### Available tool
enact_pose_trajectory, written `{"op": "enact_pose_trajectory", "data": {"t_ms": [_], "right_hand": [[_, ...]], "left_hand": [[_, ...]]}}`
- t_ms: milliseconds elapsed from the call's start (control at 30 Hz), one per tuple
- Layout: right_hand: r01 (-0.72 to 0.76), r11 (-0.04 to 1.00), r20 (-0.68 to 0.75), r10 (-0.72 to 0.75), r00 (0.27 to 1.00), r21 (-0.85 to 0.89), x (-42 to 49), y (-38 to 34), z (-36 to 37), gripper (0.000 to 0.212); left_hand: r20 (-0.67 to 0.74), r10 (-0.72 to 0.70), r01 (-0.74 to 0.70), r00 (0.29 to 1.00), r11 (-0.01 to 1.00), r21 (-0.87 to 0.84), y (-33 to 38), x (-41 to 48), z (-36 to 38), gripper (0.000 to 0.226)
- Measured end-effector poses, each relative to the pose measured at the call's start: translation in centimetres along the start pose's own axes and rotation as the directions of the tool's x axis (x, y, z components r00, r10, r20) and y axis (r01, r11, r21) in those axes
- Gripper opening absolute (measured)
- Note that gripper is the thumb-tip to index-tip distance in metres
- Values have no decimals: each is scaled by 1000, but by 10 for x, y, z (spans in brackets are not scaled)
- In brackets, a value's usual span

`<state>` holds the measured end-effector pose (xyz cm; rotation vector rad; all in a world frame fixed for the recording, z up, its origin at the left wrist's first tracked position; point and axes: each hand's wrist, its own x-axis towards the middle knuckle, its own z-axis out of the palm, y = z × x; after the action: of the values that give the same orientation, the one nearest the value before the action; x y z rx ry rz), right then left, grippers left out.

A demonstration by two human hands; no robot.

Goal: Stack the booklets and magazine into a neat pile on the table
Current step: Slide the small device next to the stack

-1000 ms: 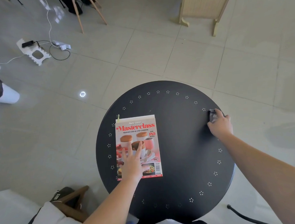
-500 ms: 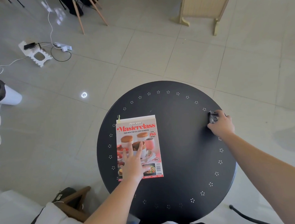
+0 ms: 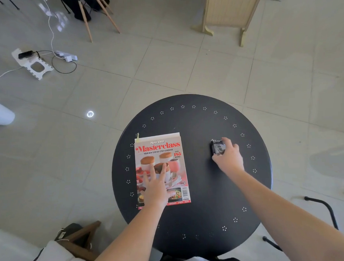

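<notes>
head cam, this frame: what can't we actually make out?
- Booklets under the Masterclass magazine: only pale page edges show past its top; how many there are is hidden.
- Small dark object at the right hand: fingers cover part of it, identity unclear.
- Lower magazine cover: covered by the flat left hand.
- Table near edge: hidden by the person's body.

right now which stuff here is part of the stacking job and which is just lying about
Part of the job:
- magazine, flat under the left hand
- paper edges showing beneath it
- round table

Just lying about:
- small dark object gripped by the right hand
- power strip on the floor
- white step stool
</notes>
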<state>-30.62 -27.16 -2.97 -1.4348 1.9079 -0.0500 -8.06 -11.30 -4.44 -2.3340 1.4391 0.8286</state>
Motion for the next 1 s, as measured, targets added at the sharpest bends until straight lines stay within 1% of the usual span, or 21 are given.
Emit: {"op": "enact_pose_trajectory", "data": {"t_ms": [133, 333, 400, 600, 1000], "right_hand": [[27, 1000, 18, -27, 999, -11, -20, -10, 28, 72], [57, 997, 49, -54, 997, -59, -43, -23, 57, 80], [62, 995, 58, -58, 997, -73, -48, -23, 62, 80], [53, 989, 59, -45, 997, -139, -56, -23, 72, 75], [61, 987, 61, -53, 997, -151, -53, -15, 73, 79]], "left_hand": [[23, 19, -19, 1000, 1000, 2, -4, 1, -1, 111], [30, 57, -59, 998, 997, 57, -11, 3, 0, 114], [32, 63, -65, 998, 996, 58, -11, 4, 0, 115], [21, 83, -84, 996, 994, 70, -15, 4, 1, 116], [13, 85, -86, 996, 993, 76, -15, 4, 3, 115]]}}
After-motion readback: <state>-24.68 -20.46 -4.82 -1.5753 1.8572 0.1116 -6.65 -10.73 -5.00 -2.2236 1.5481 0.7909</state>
